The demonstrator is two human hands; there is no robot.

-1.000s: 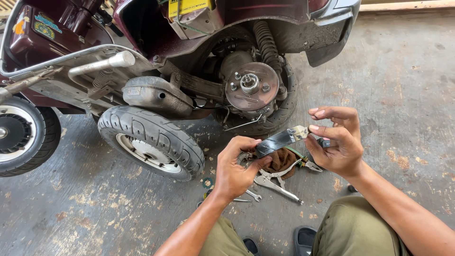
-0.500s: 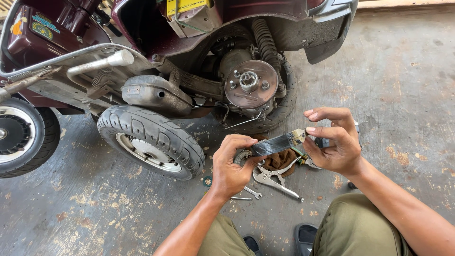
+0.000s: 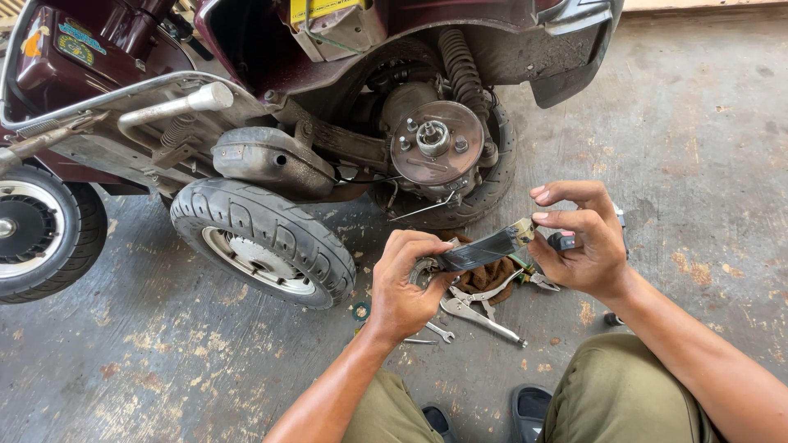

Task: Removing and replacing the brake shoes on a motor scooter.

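Both my hands hold a curved dark brake shoe [image 3: 480, 248] between them, low over the concrete floor. My left hand [image 3: 408, 285] pinches its left end. My right hand [image 3: 579, 239] grips the right end, where a pale metal tip shows. Just beyond stands a maroon scooter [image 3: 246, 49] on its side stand, its rear wheel off and the round metal brake hub [image 3: 435, 141] bare. The removed wheel with its tyre [image 3: 263, 238] leans on the floor to the left of my hands.
Under my hands lie a brown rag [image 3: 491, 277], locking pliers [image 3: 480, 312], a small spanner [image 3: 439, 331] and other small tools. The scooter's front wheel [image 3: 41, 230] is at the far left. My knees and dark sandals [image 3: 529, 406] sit at the bottom edge.
The brake shoe stays held in both hands; my hands have shifted slightly and turned it a little. The scooter and tools have not moved.
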